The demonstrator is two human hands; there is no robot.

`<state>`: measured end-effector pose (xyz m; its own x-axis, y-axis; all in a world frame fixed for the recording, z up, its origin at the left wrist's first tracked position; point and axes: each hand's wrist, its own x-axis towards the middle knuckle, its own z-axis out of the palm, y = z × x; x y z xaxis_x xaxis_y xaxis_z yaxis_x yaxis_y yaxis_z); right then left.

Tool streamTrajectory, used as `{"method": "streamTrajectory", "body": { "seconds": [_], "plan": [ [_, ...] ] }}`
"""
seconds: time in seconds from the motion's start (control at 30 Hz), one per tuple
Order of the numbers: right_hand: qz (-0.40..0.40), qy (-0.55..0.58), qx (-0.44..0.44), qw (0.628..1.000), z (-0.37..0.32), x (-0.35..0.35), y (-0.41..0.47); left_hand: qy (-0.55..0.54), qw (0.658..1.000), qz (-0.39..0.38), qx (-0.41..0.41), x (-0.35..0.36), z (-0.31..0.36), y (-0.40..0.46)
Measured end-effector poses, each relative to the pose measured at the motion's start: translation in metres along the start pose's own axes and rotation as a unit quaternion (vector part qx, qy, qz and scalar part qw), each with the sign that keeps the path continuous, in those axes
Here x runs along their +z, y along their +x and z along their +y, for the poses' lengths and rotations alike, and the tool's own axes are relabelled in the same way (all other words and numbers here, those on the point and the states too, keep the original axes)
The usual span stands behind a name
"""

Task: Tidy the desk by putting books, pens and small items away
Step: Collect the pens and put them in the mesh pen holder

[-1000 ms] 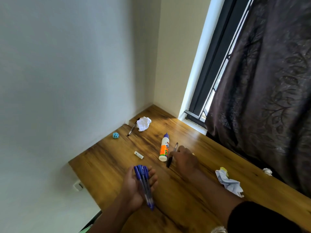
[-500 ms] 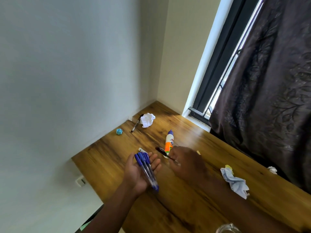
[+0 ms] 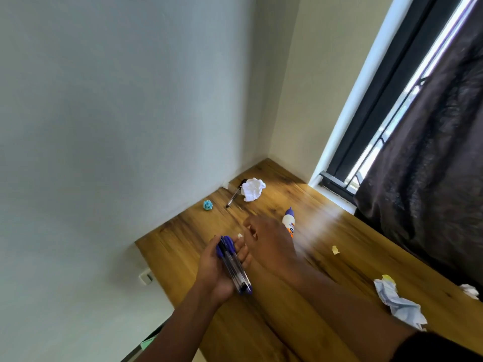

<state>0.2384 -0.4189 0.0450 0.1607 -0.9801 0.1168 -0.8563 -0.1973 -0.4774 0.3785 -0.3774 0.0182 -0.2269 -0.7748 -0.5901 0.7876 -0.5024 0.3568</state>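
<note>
My left hand point(image 3: 214, 269) is palm up over the wooden desk point(image 3: 347, 273), shut on a bundle of blue-capped pens point(image 3: 233, 266); a darker pen lies along the bundle's left side. Just above and to the right of it, my right hand point(image 3: 270, 242) is blurred, its fingers loosely apart, with nothing visible in them. A white glue bottle point(image 3: 288, 221) with a purple cap lies partly behind that hand. Another pen point(image 3: 232, 198) lies near the back wall.
Crumpled white paper point(image 3: 252, 189) and a small blue ball point(image 3: 208, 205) lie by the back wall. A small white item point(image 3: 240, 235) peeks out between my hands. A yellow scrap point(image 3: 335, 250), crumpled paper point(image 3: 400, 304) and a white scrap point(image 3: 470, 290) lie at the right, under a dark curtain point(image 3: 431, 165).
My right hand picked the dark pen off the desk beside the glue bottle and carried it left to my left hand; the pen now lies with the bundle.
</note>
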Motion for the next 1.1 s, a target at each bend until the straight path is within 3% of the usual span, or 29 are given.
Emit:
{"method": "streamTrajectory", "body": {
  "seconds": [0.23, 0.43, 0.87, 1.1],
  "plan": [
    [-0.12, -0.095, -0.036, 0.988, 0.009, 0.042, 0.09, -0.024, 0.998, 0.062, 0.009, -0.022, 0.013, -0.009],
    [-0.102, -0.129, -0.05, 0.985, 0.004, 0.079, 0.138, -0.024, 0.995, 0.095, 0.005, -0.035, 0.027, -0.01],
    [-0.048, 0.026, 0.092, 0.994, 0.003, 0.085, 0.13, -0.039, 0.995, 0.091, -0.008, -0.031, 0.034, -0.007],
    [0.008, 0.213, 0.213, 0.954, -0.007, 0.043, 0.11, -0.04, 0.997, 0.062, -0.006, -0.019, 0.029, -0.008]
  ]
}}
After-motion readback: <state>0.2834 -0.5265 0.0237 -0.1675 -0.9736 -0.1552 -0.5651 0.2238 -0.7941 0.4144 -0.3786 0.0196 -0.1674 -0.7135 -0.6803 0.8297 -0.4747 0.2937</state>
